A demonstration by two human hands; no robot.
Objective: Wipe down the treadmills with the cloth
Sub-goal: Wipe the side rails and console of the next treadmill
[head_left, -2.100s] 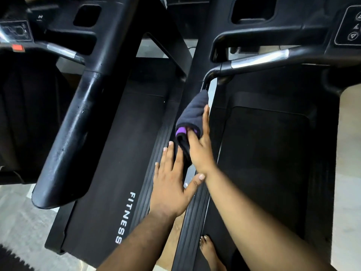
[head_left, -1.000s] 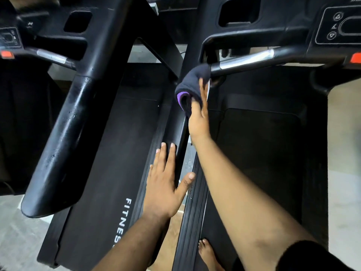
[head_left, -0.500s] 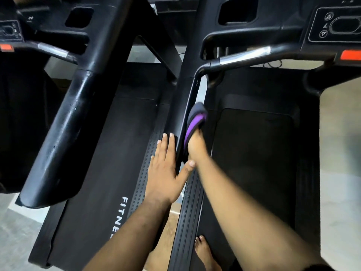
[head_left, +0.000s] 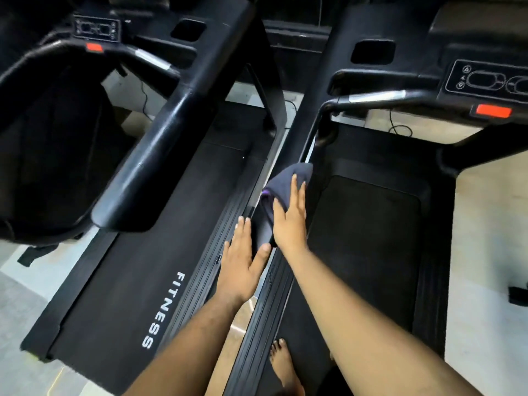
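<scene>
Two black treadmills stand side by side: the left treadmill [head_left: 137, 281] has FITNESS printed on its belt, and the right treadmill [head_left: 365, 238] is under my foot. My right hand [head_left: 290, 218] presses a dark grey cloth [head_left: 281, 181] with a purple edge against the right treadmill's left handrail arm, fingers spread over it. My left hand [head_left: 243, 261] lies flat with fingers apart on the lower end of that same arm, just below the cloth, holding nothing.
The left treadmill's thick handrail arm [head_left: 160, 150] slants across the left. Consoles with red stop buttons [head_left: 493, 111] sit at the top. A bare foot [head_left: 283, 364] rests on the right deck. Pale floor [head_left: 485, 252] and a cable [head_left: 400, 128] lie right.
My right hand slid the cloth up to the arm's top bend, then back down; it now rests flat over the cloth mid-arm. My left hand stayed on the arm's lower end.
</scene>
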